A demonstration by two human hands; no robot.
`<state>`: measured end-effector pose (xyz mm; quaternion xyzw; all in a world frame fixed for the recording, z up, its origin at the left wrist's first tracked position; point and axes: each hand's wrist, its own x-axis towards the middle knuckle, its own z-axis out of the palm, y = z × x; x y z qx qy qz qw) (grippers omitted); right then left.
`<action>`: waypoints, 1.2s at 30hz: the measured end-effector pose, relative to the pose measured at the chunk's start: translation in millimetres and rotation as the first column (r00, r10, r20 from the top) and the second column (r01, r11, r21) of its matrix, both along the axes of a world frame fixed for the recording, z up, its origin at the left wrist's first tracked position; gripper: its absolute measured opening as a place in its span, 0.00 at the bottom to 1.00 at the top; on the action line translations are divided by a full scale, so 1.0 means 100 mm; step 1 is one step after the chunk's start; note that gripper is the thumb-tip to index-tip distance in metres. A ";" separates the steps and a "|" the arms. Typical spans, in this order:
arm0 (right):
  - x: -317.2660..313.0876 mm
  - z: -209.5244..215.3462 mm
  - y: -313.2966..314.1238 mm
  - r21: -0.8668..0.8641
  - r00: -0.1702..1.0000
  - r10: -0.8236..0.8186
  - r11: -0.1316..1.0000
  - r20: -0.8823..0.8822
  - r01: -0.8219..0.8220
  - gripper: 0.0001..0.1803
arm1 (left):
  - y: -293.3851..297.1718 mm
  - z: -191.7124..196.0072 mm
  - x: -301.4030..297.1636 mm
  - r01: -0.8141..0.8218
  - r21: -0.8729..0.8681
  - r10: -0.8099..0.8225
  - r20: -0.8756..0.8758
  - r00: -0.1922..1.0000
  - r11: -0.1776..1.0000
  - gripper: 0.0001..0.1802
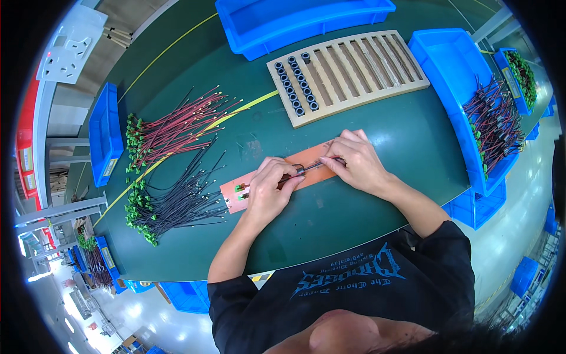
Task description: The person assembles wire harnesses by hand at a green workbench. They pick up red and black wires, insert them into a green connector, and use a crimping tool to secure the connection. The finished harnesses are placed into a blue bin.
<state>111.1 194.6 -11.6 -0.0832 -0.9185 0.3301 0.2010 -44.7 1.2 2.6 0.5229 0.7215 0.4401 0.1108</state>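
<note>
A long copper-coloured strip board (312, 178) lies slanting on the green table in front of me. Two small green connectors (239, 188) sit at its left end, and dark wires run from there under my left hand (272, 184). That hand is closed in a pinch beside a small black ring (300, 169) over the middle of the board, gripping the wires at the ring. Closed too, my right hand (355, 163) pinches the thin dark wires on the ring's right side. Its fingertips hide the wire ends.
Red wires (177, 125) and black wires (183, 192) with green connectors lie at left. Behind the board stands a slotted wooden rack (354, 65) partly filled with black rings (293, 96). Blue bins (312, 29) stand at the back, left and right; the right bin (457, 118) holds wire assemblies (495, 121).
</note>
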 end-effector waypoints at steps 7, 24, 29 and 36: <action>0.02 -0.01 0.05 0.040 1.000 0.003 0.999 -0.019 -0.002 0.07 | 0.03 0.01 0.01 -0.002 -0.024 0.002 0.009 1.000 1.000 0.13; 0.08 0.02 0.14 0.037 1.000 -0.017 0.999 0.025 0.016 0.08 | 0.11 -0.04 0.01 0.051 -0.012 -0.052 -0.036 0.998 0.999 0.11; 0.08 0.01 0.15 0.034 1.000 -0.016 0.999 0.025 0.015 0.08 | 0.13 -0.04 0.02 0.056 -0.007 -0.056 -0.040 0.998 0.998 0.10; 0.06 -0.01 0.13 0.033 1.000 -0.016 0.999 0.003 0.016 0.09 | 0.14 -0.09 0.01 0.073 0.035 -0.072 -0.046 0.996 0.997 0.10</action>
